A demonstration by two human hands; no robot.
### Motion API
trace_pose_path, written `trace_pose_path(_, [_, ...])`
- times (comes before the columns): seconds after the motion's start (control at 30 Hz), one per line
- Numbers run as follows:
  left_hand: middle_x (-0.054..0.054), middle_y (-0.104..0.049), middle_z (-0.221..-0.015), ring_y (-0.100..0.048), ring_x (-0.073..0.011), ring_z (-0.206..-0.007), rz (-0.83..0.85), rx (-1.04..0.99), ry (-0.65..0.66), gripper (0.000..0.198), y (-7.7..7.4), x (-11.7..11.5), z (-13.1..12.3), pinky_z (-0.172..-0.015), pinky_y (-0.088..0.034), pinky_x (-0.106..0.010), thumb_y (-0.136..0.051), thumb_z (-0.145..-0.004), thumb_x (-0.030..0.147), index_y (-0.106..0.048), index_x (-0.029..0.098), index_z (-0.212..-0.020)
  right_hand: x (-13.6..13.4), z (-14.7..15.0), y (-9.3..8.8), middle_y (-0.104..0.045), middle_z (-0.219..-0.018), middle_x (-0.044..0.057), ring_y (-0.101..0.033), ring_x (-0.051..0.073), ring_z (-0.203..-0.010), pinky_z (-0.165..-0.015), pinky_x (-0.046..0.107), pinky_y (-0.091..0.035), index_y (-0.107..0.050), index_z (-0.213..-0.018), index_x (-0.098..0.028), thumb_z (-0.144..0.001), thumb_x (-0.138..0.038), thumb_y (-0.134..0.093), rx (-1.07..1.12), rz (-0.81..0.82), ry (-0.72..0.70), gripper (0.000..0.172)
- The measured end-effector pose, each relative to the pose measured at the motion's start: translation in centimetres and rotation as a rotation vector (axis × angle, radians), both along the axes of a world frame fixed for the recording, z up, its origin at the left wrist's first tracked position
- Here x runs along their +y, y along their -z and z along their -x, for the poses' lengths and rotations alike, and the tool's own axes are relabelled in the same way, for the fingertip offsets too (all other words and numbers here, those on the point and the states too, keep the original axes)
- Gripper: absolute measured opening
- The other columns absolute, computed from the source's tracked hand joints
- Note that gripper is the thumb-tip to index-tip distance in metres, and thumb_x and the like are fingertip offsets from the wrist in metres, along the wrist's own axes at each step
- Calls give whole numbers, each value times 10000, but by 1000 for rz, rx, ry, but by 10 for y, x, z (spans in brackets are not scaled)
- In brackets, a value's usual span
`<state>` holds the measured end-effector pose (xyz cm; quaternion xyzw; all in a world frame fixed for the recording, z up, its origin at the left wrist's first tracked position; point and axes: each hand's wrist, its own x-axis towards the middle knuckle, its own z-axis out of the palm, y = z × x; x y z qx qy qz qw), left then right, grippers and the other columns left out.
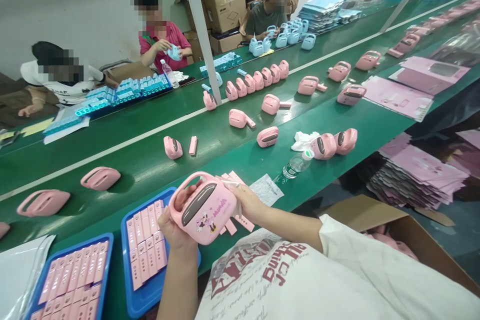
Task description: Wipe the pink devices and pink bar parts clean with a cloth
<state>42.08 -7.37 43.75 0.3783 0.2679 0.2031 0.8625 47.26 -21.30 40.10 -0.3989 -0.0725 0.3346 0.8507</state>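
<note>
A pink plastic case with a carry handle and a dark oval window is held up in front of me, tilted, its printed cartoon front facing up. My left hand is wrapped round its left side, with fingers passing behind the handle. At its right edge my right hand is closed on the case; something thin and pale shows by the fingers, too small to name. Below and behind the case lie several loose pink bars. Nearest my left forearm is a blue tray holding rows of pink bars.
A second blue tray of bars stands at lower left. Pink cases stand along the green belt. A water bottle lies by a white tissue. A cardboard box is at right. Several people work across the belt.
</note>
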Motion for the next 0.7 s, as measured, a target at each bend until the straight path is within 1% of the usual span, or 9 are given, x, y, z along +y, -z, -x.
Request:
trace_pose_path(0.1, [-55, -682, -793, -632, -285, -920, -54, 52, 0, 232, 8, 6, 0, -847, -498, -430, -600, -603, 412, -687, 196, -596, -4, -7, 8, -691, -992, 68, -617, 178, -859, -763, 314, -471, -648, -1113, -158, -744, -569, -595, -119, 126, -39, 555])
trace_pose_path(0.17, [-51, -657, -754, -624, -280, -932, -159, 94, 43, 261, 18, 11, 1, -857, -493, -412, -648, -577, 443, -626, 193, -506, -9, -16, 14, -694, -961, 77, -618, 185, -860, -770, 329, -471, -674, -1052, -136, -746, -579, -582, -247, 247, -66, 547])
trace_pose_path(0.27, [-75, -650, -860, -589, -280, -1007, -533, 186, 112, 349, 36, 22, 4, -881, -466, -388, -625, -627, 517, -596, 191, -506, -19, -31, 25, -693, -971, 103, -629, 209, -892, -805, 358, -469, -684, -1002, -119, -776, -556, -549, -381, 424, -50, 511])
trace_pose_path(0.33, [-92, -637, -988, -564, -280, -1030, -765, 268, 111, 308, 46, 34, 3, -919, -428, -384, -640, -634, 491, -648, 189, -582, -26, -39, 33, -688, -991, 116, -635, 213, -892, -798, 355, -471, -667, -1028, -109, -833, -508, -485, -467, 531, -37, 480])
trace_pose_path(0.37, [-96, -626, -1024, -549, -282, -1039, -845, 312, 103, 264, 49, 42, 0, -947, -399, -385, -667, -616, 454, -668, 190, -607, -29, -42, 37, -686, -999, 111, -635, 205, -896, -789, 340, -472, -655, -1046, -114, -871, -466, -433, -538, 628, -64, 451])
trace_pose_path(0.47, [-96, -605, -990, -495, -304, -1082, -1057, 462, 81, 128, 50, 81, -14, -1023, -306, -398, -700, -556, 322, -659, 202, -570, -38, -46, 50, -699, -931, 97, -639, 196, -863, -742, 296, -456, -666, -937, -138, -920, -358, -350, -774, 1061, -282, 385])
trace_pose_path(0.53, [-103, -590, -917, -477, -328, -1096, -1184, 585, 82, 112, 45, 116, -27, -1040, -275, -428, -679, -549, 272, -601, 202, -506, -42, -45, 61, -704, -854, 123, -645, 229, -827, -720, 306, -441, -668, -786, -136, -892, -344, -425, -835, 1296, -428, 337])
trace_pose_path(0.6, [-99, -568, -795, -482, -361, -1080, -1286, 712, 115, 195, 39, 154, -40, -1034, -262, -479, -666, -562, 279, -528, 202, -447, -45, -40, 74, -701, -841, 166, -652, 281, -843, -721, 330, -435, -658, -722, -122, -831, -329, -538, -811, 1405, -487, 263])
trace_pose_path(0.7, [-63, -465, -562, -516, -410, -983, -1385, 875, 188, 307, 40, 209, -58, -944, -323, -539, -664, -600, 351, -469, 208, -411, -47, -32, 92, -696, -930, 182, -653, 310, -917, -726, 330, -439, -660, -828, -122, -794, -283, -589, -752, 1548, -522, 179])
